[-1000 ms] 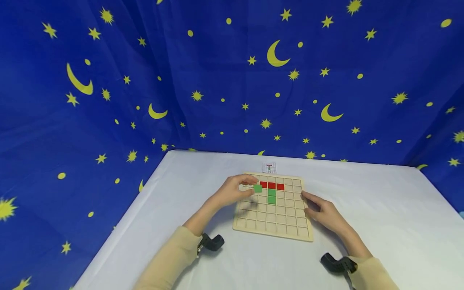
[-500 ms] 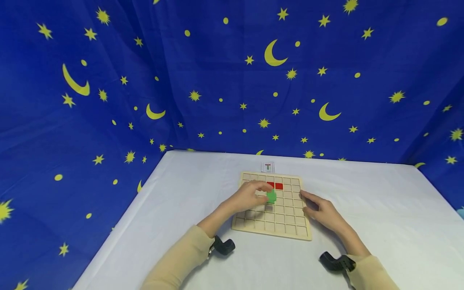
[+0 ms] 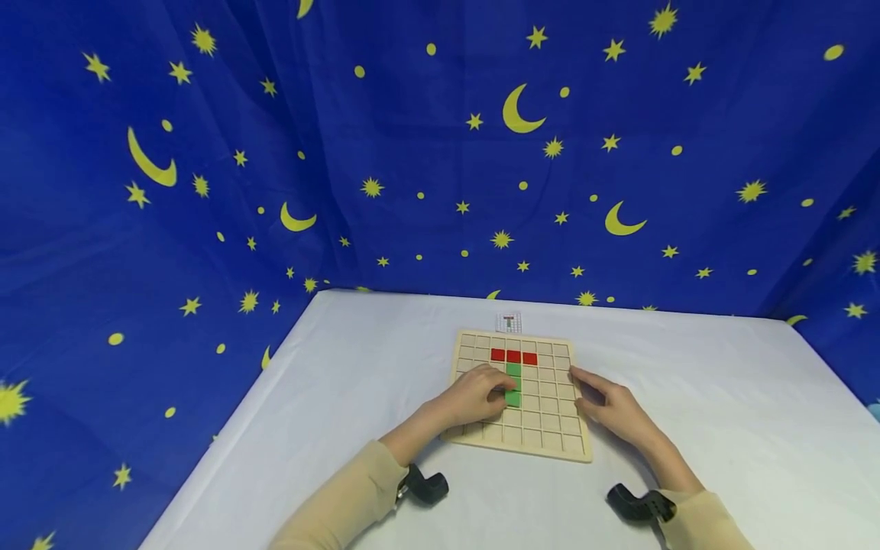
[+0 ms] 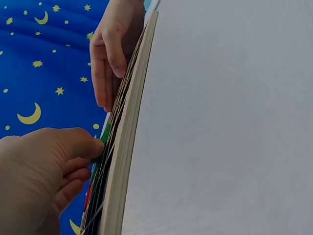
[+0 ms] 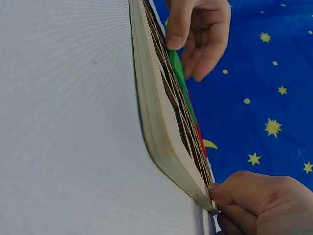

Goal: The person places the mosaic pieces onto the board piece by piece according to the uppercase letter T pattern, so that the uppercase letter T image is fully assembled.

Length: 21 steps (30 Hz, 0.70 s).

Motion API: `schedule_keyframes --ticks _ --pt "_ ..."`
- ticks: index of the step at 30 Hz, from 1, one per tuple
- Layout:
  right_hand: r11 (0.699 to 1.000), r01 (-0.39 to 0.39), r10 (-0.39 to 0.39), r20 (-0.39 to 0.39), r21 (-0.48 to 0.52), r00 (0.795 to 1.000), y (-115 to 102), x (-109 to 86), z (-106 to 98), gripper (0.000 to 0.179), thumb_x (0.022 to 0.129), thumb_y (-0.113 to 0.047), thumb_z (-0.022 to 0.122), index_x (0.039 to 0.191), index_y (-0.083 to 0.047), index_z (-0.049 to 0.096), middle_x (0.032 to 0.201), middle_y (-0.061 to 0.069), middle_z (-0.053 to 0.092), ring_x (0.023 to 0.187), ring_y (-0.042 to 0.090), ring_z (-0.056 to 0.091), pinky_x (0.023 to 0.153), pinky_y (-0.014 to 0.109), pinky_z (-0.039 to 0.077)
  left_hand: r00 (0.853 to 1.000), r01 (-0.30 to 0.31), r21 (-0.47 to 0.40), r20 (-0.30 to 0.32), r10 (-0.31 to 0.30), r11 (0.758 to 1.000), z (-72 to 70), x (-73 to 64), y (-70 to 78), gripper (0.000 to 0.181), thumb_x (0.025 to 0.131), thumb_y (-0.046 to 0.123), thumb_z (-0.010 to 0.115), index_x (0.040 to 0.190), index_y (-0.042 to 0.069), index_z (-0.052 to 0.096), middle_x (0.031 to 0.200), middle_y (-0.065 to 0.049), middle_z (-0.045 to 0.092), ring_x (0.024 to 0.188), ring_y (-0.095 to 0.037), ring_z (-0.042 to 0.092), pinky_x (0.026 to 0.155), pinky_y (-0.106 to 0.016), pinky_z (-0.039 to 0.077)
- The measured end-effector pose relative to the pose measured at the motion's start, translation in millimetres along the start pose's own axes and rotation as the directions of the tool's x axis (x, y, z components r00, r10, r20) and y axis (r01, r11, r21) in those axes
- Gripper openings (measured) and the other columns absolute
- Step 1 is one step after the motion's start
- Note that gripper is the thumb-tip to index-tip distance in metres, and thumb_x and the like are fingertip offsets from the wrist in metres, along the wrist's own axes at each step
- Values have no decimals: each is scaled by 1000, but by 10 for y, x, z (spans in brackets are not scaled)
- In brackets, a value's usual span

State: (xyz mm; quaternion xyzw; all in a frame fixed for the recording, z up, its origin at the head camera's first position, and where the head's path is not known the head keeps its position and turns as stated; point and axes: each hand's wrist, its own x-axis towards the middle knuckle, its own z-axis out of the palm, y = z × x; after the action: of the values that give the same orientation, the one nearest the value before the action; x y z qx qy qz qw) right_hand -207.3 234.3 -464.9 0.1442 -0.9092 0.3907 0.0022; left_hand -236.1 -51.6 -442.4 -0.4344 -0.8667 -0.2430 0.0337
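A wooden grid board [image 3: 550,451] lies on the white table. Three red square tiles [image 3: 513,357] form a row near its far side, and a column of green tiles [image 3: 513,369] runs toward me from the middle red one. My left hand [image 3: 477,393] pinches the nearest green tile [image 3: 512,399] at the column's lower end; in the left wrist view its thumb presses against the green edge [image 4: 103,139]. My right hand [image 3: 615,405] touches the board's right edge with index finger and thumb, fingers extended.
Behind the board lies a small card [image 3: 509,322] printed with a red and green T pattern on a grid. A blue curtain [image 3: 426,153] with yellow stars and moons hangs beyond the white table [image 3: 385,328]. Black wrist mounts [image 3: 426,486] jut from both sleeves.
My left hand has carried the green tile from the board's left side, across to the column, and down to its near end. The right hand has stayed at the edge.
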Motion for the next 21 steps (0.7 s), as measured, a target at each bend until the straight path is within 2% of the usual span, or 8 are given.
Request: schedule_keyframes --ticks 7,14,21 --pt "1000 -8 8 5 7 1000 5 15 17 56 88 -13 64 139 1 44 142 21 41 131 42 33 105 55 28 999 -31 64 -17 32 997 29 -26 8 29 85 10 64 113 7 67 108 0 66 102 -12 56 90 -19 43" --pt "1000 -9 9 5 1 1000 7 -10 11 55 88 -12 65 138 1 45 141 21 42 130 42 34 105 55 28 999 7 40 -42 -6 999 77 -66 26 31 85 12 65 116 8 66 109 0 66 104 -12 56 91 -20 43" --pt "1000 -1 1 -5 -3 1000 2 -9 0 56 87 -12 65 138 1 45 141 21 42 130 42 34 105 55 29 998 -7 24 -65 9 1000 70 -48 32 30 86 15 67 114 7 67 108 -1 66 104 -13 56 91 -19 43"
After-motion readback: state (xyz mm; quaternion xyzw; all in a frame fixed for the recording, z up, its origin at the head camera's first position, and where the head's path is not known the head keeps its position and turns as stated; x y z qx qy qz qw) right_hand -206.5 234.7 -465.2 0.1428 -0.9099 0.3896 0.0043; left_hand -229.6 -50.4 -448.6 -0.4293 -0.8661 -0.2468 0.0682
